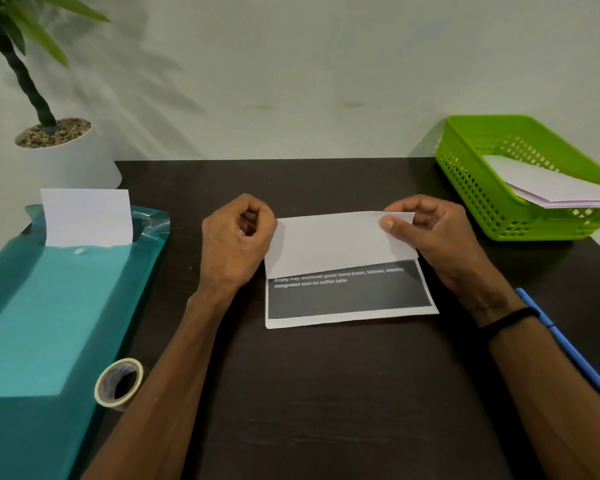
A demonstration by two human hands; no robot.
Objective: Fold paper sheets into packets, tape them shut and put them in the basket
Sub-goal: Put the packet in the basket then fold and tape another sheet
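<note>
A paper sheet [340,247] lies in the middle of the dark table, its top part folded down over a dark printed area with white text. My left hand [238,237] has curled fingers at the fold's left end and pinches the paper there. My right hand [426,233] pinches the flap's right corner between thumb and fingers. The green basket [465,171] stands at the back right with folded white packets [555,188] in it. A roll of tape [119,382] stands on edge at the front left.
A teal plastic folder [49,323] with a white sheet [87,216] sticking out lies at the left. A potted plant [59,147] stands at the back left. A blue pen [568,348] lies by my right forearm.
</note>
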